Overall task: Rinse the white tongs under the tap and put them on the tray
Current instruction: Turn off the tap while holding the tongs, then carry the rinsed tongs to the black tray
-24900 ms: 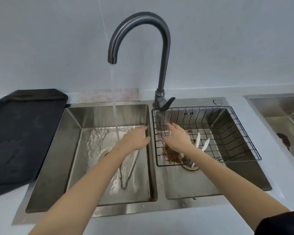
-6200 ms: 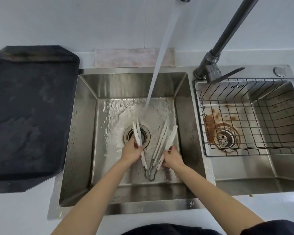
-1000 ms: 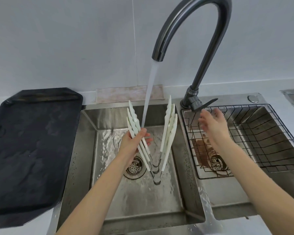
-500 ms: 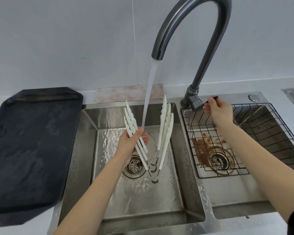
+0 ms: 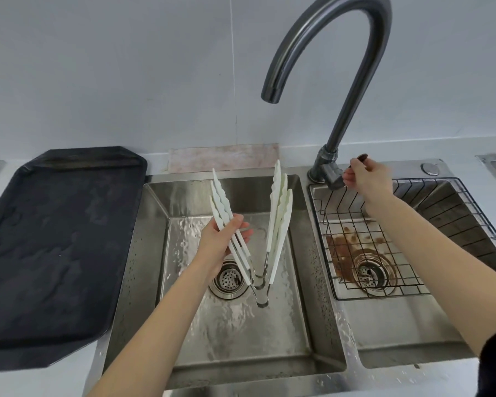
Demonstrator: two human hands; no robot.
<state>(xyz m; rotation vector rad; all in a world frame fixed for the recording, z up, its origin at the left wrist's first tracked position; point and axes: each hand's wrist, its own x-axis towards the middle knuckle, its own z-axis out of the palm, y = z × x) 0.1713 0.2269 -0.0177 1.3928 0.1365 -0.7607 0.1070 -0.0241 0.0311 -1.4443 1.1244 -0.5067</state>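
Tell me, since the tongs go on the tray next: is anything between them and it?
Nothing visible. The left hand holds the white tongs above the left basin; the dark tray lies just left of it, bare, with only the basin's rim between.

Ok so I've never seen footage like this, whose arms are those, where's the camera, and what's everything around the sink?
No robot here: a person wears one wide-angle camera on the head, looking down at their own bare arms. The left hand holds several white tongs bunched together, tips up and spread in a V, over the left sink basin. The right hand is on the lever at the base of the dark tap, and no water leaves the spout. A black wire basket sits in the right basin. The black tray lies on the counter left of the sink, nothing on it yet.
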